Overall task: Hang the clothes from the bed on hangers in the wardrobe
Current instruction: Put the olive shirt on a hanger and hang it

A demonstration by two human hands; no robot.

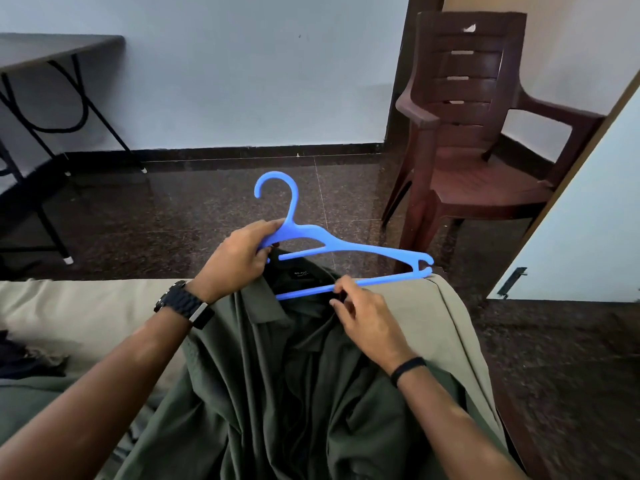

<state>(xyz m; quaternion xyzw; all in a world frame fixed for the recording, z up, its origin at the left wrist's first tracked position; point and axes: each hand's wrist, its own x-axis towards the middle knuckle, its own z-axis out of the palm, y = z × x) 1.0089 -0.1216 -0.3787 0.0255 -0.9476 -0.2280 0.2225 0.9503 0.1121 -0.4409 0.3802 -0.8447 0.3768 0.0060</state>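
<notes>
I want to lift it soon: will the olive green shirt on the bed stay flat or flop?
The olive green shirt probably flops: it lies in deep soft folds. It looks light, and may slide off the smooth blue hanger.

One piece of writing is seen: a small black label (300,274) sewn inside the collar of the olive-green shirt (277,375), just above the middle of the frame. Pale capital letters are printed on it in a short line, with a smaller line beneath. The letters are too small and blurred to be read with certainty; something like "NO FUX" is suggested, but it cannot be confirmed. No other text, number, brand or sign is legible anywhere else in the frame.
</notes>
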